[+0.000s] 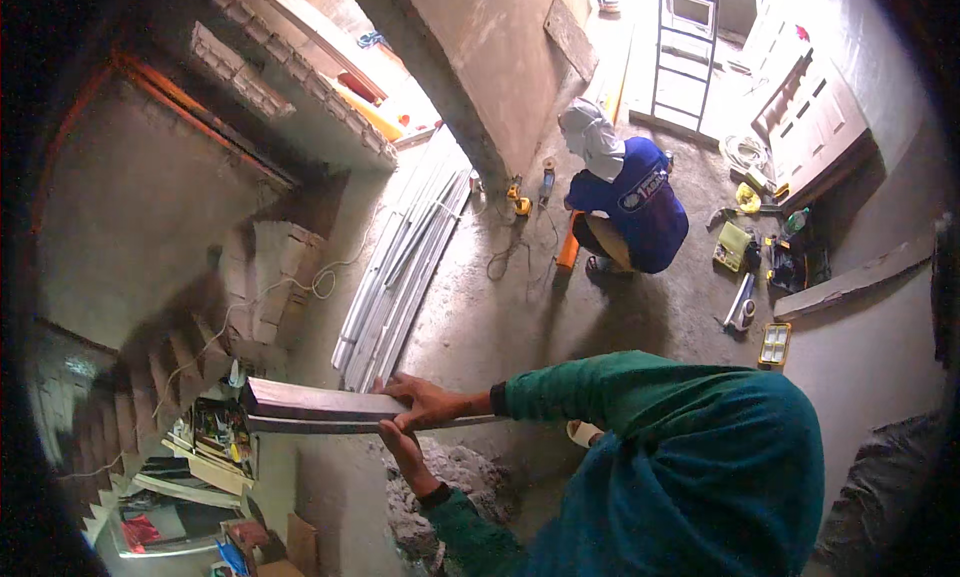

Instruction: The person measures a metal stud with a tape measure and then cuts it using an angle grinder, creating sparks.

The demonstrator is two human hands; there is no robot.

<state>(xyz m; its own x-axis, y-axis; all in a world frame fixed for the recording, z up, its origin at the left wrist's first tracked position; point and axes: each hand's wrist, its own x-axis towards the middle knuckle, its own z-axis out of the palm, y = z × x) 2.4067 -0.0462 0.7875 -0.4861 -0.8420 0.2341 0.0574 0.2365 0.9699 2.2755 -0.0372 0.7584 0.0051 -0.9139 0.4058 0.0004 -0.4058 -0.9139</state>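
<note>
My right hand (432, 402) lies over a long pale rectangular bar (310, 399), its fingers closed on the edge. The bar has a light top and a darker side, and a thin grey strip (310, 425) runs along beneath it. I cannot make out their material. From below, my left hand (408, 459) grips the bar's lower edge close to my right hand; some of its fingertips are hidden behind it. Both arms are in green sleeves, with dark bands at the wrists. The bar's right end passes behind my right sleeve.
Long metal profiles (405, 262) lie bundled on the floor. A person (640, 202) in blue crouches beyond, near power tools (520, 202). A ladder (686, 52) stands at the back. Tools and a green case (732, 247) lie at right. Steps (165, 377) and rubble (450, 487) are nearby.
</note>
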